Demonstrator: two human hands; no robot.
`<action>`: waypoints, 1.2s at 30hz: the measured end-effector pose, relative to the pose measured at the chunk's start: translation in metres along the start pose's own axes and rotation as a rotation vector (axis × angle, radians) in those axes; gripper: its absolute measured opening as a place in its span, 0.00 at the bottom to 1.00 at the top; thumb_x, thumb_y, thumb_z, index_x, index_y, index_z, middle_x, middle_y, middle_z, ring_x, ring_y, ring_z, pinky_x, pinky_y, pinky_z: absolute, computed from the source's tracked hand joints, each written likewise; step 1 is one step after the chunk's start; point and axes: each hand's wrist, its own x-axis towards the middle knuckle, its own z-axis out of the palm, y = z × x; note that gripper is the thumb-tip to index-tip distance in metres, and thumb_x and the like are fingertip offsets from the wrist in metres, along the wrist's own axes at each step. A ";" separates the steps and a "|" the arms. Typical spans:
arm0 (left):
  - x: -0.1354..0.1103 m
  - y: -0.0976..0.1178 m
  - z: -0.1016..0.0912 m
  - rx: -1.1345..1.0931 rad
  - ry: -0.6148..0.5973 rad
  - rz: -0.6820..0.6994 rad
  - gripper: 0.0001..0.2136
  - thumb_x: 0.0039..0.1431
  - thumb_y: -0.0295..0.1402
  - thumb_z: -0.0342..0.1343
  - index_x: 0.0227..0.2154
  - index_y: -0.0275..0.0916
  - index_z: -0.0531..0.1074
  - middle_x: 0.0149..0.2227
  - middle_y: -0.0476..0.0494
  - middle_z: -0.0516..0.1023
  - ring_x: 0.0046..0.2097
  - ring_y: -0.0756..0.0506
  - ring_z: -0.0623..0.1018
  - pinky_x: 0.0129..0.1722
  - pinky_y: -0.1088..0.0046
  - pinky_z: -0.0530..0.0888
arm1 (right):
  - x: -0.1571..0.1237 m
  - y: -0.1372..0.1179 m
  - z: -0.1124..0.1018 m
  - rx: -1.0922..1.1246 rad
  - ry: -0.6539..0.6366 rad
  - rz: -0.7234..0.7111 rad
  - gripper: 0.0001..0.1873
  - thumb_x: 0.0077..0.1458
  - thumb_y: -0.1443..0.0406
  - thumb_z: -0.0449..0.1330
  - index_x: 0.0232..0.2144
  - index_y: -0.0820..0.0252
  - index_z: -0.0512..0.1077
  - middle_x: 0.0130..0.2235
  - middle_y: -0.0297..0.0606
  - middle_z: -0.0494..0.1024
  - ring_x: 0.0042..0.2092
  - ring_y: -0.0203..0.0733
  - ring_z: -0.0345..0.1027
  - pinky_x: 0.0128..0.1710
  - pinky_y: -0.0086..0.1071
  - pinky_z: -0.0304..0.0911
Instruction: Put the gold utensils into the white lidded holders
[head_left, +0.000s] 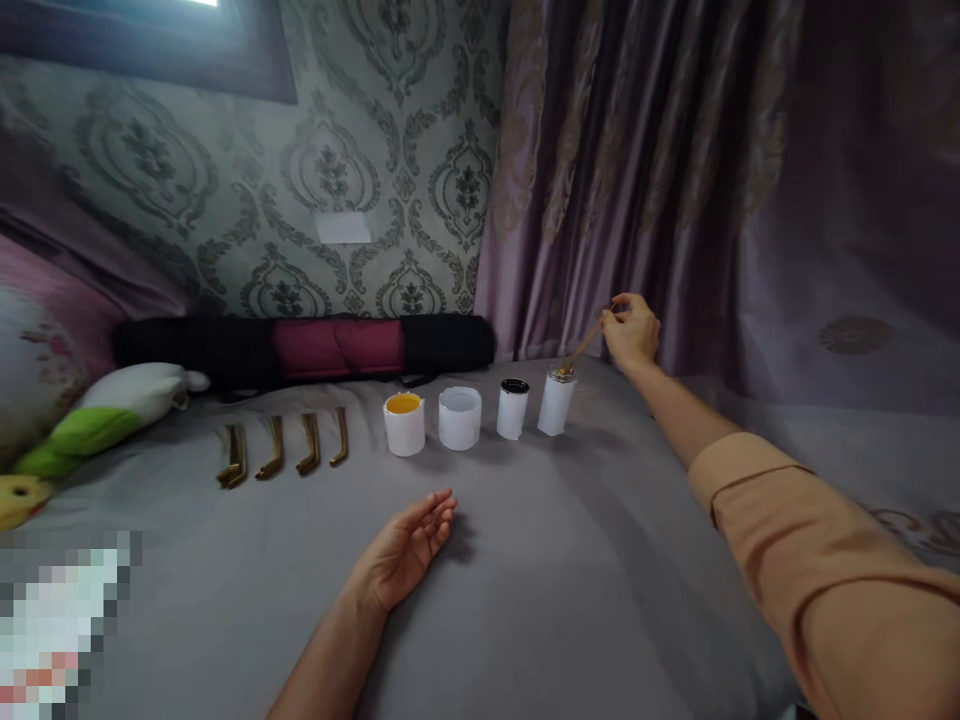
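Note:
My right hand (632,328) is closed on the upper end of a slim gold-coloured stick (586,343), whose kind I cannot make out. The stick slants down to the mouth of a tall white can (555,405), where something gold shows at the rim. Beside that can stand a white can with a black rim (512,412), a wide white tub (459,425) and a white tub with a yellow inside (405,428). My left hand (409,555) is held in front of the tubs, palm turned sideways, fingers loosely curled, with nothing in it.
Several small bundles of bent gold-coloured pieces (271,448) lie in a row on the grey sheet (525,580). Behind is a long black and maroon roll (337,347). Purple curtains (652,180) hang at the right; a plush toy (97,415) lies at the left.

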 end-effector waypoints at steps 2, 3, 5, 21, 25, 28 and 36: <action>0.000 0.000 0.000 0.002 0.005 -0.001 0.10 0.51 0.23 0.54 0.38 0.28 0.70 0.37 0.38 0.74 0.32 0.52 0.74 0.32 0.79 0.74 | 0.000 0.000 0.008 -0.016 0.030 -0.047 0.14 0.49 0.64 0.52 0.41 0.56 0.65 0.32 0.38 0.75 0.38 0.43 0.67 0.36 0.35 0.58; 0.001 0.000 0.001 0.002 0.009 -0.002 0.10 0.51 0.24 0.54 0.38 0.28 0.70 0.37 0.38 0.74 0.32 0.52 0.74 0.32 0.79 0.74 | 0.000 0.000 0.012 -0.017 0.036 -0.073 0.13 0.49 0.64 0.53 0.40 0.56 0.66 0.31 0.36 0.76 0.37 0.42 0.67 0.36 0.35 0.58; 0.002 0.000 0.001 0.003 0.016 -0.006 0.10 0.51 0.24 0.54 0.38 0.28 0.70 0.37 0.38 0.74 0.32 0.52 0.74 0.32 0.79 0.74 | 0.001 0.002 0.022 0.002 -0.007 -0.122 0.13 0.47 0.64 0.55 0.38 0.55 0.67 0.30 0.35 0.76 0.36 0.41 0.68 0.35 0.33 0.58; 0.004 -0.001 -0.002 0.004 0.012 -0.003 0.10 0.51 0.25 0.54 0.37 0.29 0.71 0.37 0.37 0.74 0.32 0.51 0.74 0.31 0.79 0.73 | -0.001 0.015 0.058 0.061 -0.303 0.005 0.08 0.44 0.66 0.57 0.29 0.60 0.73 0.27 0.34 0.76 0.31 0.35 0.69 0.35 0.29 0.62; 0.004 -0.001 -0.002 0.007 0.010 0.003 0.10 0.51 0.25 0.54 0.37 0.29 0.71 0.37 0.38 0.73 0.32 0.52 0.74 0.31 0.78 0.73 | 0.003 0.018 0.062 0.091 -0.405 0.145 0.04 0.43 0.66 0.59 0.25 0.61 0.74 0.26 0.35 0.76 0.31 0.35 0.69 0.33 0.28 0.63; 0.004 -0.001 -0.001 0.002 0.009 0.004 0.10 0.51 0.25 0.54 0.37 0.29 0.71 0.36 0.38 0.73 0.32 0.52 0.73 0.31 0.78 0.73 | 0.005 0.022 0.066 0.137 -0.459 0.235 0.05 0.44 0.67 0.59 0.21 0.63 0.73 0.26 0.38 0.76 0.29 0.35 0.69 0.30 0.26 0.63; 0.004 -0.002 -0.002 0.000 0.023 0.001 0.10 0.52 0.25 0.53 0.38 0.29 0.70 0.37 0.38 0.73 0.32 0.51 0.74 0.31 0.78 0.73 | 0.005 0.030 0.069 0.142 -0.494 0.288 0.06 0.42 0.67 0.61 0.18 0.63 0.72 0.22 0.38 0.74 0.26 0.34 0.67 0.28 0.27 0.62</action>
